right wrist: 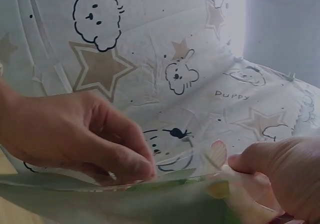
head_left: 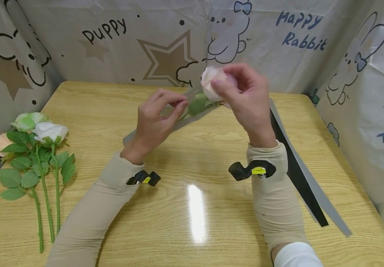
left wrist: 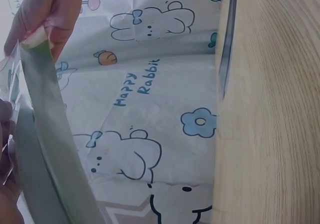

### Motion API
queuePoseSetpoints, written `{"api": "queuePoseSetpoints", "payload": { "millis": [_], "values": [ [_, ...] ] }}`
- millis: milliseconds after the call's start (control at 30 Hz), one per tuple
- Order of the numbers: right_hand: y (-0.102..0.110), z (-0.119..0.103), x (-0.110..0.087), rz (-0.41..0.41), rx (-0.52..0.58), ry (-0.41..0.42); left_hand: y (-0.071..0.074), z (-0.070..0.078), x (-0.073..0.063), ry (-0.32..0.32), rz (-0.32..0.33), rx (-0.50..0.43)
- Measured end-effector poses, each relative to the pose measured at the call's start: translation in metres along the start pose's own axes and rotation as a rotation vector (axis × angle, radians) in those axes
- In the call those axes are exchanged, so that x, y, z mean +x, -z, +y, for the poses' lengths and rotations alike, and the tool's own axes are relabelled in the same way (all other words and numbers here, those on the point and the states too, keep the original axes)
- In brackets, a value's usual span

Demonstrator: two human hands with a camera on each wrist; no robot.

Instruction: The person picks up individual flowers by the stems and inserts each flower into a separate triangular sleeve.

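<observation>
My right hand (head_left: 250,102) holds a pale pink artificial rose (head_left: 209,84) by its bloom, with the thumb across the petals. The rose's stem and green leaves lie inside a long translucent flower sleeve (head_left: 130,138) with a greyish back, held slanting above the table. My left hand (head_left: 155,120) pinches the sleeve's upper edge between thumb and fingertips, just below the bloom. In the right wrist view, the left hand (right wrist: 85,139) sits at the sleeve's rim, left of the petals. The left wrist view shows the sleeve (left wrist: 55,134) from its side, running up to the right hand (left wrist: 40,14).
Several artificial roses (head_left: 49,131) in white, pale green and peach lie at the left of the wooden table (head_left: 145,222). Flat black and grey strips (head_left: 300,174) lie at the right, partly behind the right forearm. Printed cloth walls (head_left: 111,55) enclose the back and sides.
</observation>
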State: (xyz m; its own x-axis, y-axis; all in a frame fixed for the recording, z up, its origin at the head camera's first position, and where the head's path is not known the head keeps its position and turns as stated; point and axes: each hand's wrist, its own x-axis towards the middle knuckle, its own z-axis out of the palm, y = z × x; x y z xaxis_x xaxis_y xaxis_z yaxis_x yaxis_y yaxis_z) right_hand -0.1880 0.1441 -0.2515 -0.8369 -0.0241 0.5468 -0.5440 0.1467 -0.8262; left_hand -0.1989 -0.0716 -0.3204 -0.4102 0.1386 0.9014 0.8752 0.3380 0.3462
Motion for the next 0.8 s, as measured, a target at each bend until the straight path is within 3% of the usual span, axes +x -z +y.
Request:
{"api": "queuePoseSetpoints", "payload": {
  "millis": [400, 533, 700, 800],
  "values": [
    [-0.016, 0.004, -0.006, -0.057, -0.172, 0.027, 0.000, 0.000, 0.000, 0.007, 0.041, 0.008],
    [-0.011, 0.003, -0.005, -0.089, -0.177, 0.020, 0.000, -0.001, 0.001, 0.008, 0.050, 0.011],
    [0.002, -0.003, -0.002, -0.117, -0.187, -0.065, 0.001, -0.002, 0.002, 0.016, 0.071, 0.000],
    [0.009, -0.006, -0.001, -0.139, -0.206, -0.074, 0.002, -0.003, 0.002, 0.028, 0.086, -0.007]
  ]
}}
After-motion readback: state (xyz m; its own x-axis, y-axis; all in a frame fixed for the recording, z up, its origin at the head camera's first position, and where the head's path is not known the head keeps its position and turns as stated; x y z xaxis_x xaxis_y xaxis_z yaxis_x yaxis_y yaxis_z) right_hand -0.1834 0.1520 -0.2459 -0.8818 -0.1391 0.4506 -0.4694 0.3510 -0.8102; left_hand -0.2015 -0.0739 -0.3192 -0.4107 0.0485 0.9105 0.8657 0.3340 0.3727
